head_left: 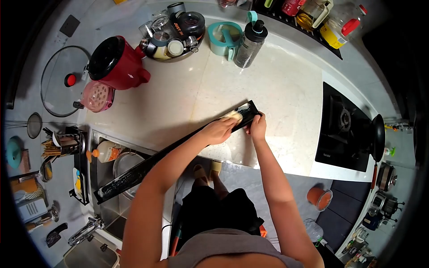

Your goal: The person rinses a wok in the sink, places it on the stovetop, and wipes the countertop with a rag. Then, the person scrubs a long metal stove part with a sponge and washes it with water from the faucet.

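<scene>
Now left hand (217, 131) presses sponge (234, 116) onto panel (170, 147).

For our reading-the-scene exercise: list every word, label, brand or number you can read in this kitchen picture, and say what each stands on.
"HI-SP": white letters on the black lid in the bowl of jars, partly cut off.
Small white mark on the stove front edge: too small to read.
Red can and yellow-labelled bottle on the back shelf: print blurred, unreadable.
Long black panel under the hands: no text visible.
</scene>
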